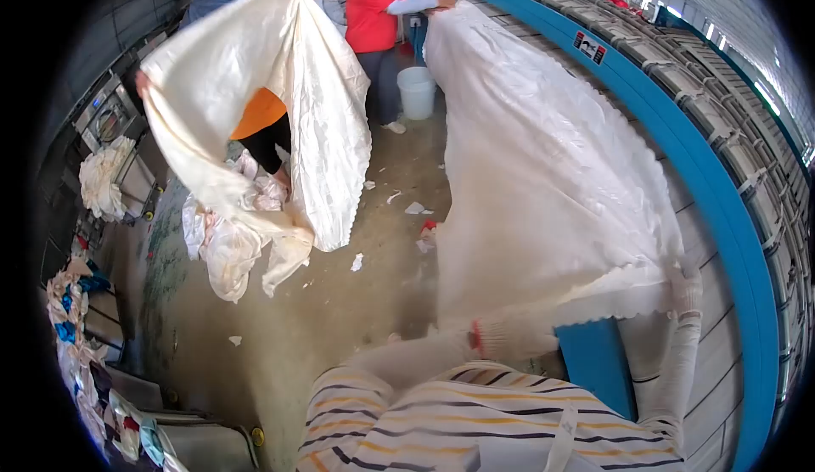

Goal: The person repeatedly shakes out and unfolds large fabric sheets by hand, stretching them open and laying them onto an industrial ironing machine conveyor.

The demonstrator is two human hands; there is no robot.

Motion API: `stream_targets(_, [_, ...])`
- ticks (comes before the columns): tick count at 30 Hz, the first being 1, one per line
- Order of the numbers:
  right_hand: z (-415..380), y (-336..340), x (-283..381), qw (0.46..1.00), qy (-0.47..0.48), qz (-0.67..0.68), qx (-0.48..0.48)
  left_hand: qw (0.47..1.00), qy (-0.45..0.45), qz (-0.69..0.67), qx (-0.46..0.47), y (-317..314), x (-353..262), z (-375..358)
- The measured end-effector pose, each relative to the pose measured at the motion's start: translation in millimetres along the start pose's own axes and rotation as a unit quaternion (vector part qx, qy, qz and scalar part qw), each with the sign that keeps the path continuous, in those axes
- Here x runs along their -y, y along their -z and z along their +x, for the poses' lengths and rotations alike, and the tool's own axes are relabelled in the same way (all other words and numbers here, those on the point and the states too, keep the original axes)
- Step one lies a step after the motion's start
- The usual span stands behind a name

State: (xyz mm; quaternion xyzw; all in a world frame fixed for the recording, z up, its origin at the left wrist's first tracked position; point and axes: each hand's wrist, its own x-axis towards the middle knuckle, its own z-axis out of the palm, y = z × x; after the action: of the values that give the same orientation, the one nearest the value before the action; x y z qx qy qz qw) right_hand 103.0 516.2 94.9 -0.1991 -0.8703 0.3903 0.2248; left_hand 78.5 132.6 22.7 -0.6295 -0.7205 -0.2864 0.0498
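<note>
A large white tablecloth [543, 158] with a scalloped edge stretches between me and a co-worker in a red top [371, 15], who holds its far end. My right hand [686, 292], in a pale knitted glove, grips the near right corner beside the blue machine. Across my body reaches my left hand [516, 336], in a glove with a red cuff. It overlaps the cloth's lower edge, its fingers blurred; I cannot tell whether it grips the fabric.
The long blue machine [722, 209] with slats and belts runs along my right. Another person lifts a cream cloth [327, 124] at left, over heaped fabric [233, 251]. A white bucket [417, 94] stands at the back. Carts with linens [106, 179] line the left; scraps litter the floor.
</note>
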Motion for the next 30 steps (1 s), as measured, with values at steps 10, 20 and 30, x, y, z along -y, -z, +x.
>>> stream_targets(10, [78.9,31.7,-19.6,0.911,-0.072,-0.406,-0.003,0.856,0.446,0.162,-0.205,6.5,45.4,-208.0])
stream_targets(20, [64.7,-129.2,23.6,0.809,0.023,-0.587,0.016,0.458,0.598,0.275,-0.597,155.4,156.6,-388.9])
stream_targets(30, [222.2,-156.2,-27.4,0.897,0.19,-0.364,0.162,0.513,0.647,0.31,-0.472,355.5,227.1,-422.4])
